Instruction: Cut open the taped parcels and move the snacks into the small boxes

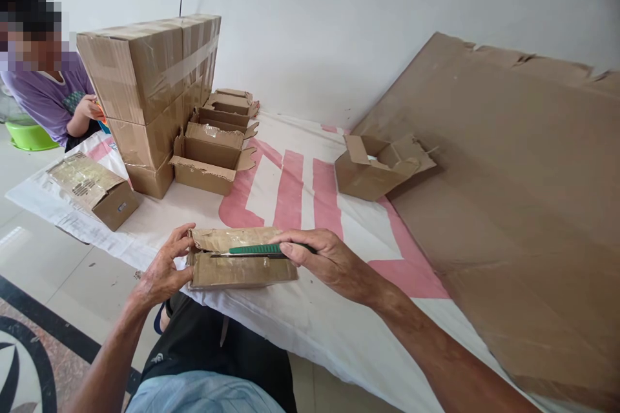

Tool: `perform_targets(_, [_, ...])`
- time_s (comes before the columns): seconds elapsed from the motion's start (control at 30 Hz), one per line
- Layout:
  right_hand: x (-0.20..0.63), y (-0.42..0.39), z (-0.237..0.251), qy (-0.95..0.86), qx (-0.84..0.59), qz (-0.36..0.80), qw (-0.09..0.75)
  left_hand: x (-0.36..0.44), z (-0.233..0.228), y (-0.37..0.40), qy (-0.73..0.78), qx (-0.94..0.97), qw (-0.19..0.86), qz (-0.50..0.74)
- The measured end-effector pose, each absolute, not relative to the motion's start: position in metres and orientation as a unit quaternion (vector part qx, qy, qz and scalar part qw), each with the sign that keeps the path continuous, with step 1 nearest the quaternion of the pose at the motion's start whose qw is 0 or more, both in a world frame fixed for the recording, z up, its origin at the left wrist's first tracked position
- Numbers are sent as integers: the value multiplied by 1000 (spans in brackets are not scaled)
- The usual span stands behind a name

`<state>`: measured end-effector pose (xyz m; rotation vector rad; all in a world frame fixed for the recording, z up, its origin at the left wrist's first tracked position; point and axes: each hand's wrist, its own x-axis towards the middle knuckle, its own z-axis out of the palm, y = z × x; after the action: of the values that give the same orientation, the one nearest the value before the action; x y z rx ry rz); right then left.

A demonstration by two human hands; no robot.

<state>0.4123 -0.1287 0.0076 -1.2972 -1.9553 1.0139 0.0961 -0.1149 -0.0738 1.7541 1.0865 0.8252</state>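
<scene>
- A small cardboard box [242, 268] lies at the near edge of the white and red sheet [290, 193], its long axis running left to right across the view, taped top face up.
- The left hand [162, 271] grips the box's left end, thumb and fingers wrapped on it.
- The right hand [329, 261] pinches a green-handled knife [254, 250]; the knife lies along the box's length, its tip pointing left, on the top seam.
- Behind stand a tall stack of taped boxes [150, 90], a row of opened boxes [216, 155] beside it, and another open box [372, 168] near a large cardboard sheet [508, 206].
- Another person [53, 97] sits at far left.
</scene>
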Motion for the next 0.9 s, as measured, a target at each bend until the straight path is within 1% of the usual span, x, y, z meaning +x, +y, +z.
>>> perform_targets(0.4, [409,-122,21,-765,-484,340,256,95,-76,-114,432,721,433,325])
perform_targets(0.57, [401,-116,29,-798,-468,320,207,95,-76,-114,429,724,431,326])
perform_targets(0.73, [390,-108,41,-828,-464,265,167,94,-73,-112,425,736,418,322])
perform_targets(0.9, [388,-102,43,-842,-465,225,157,95,-69,-108,419,746,406,322])
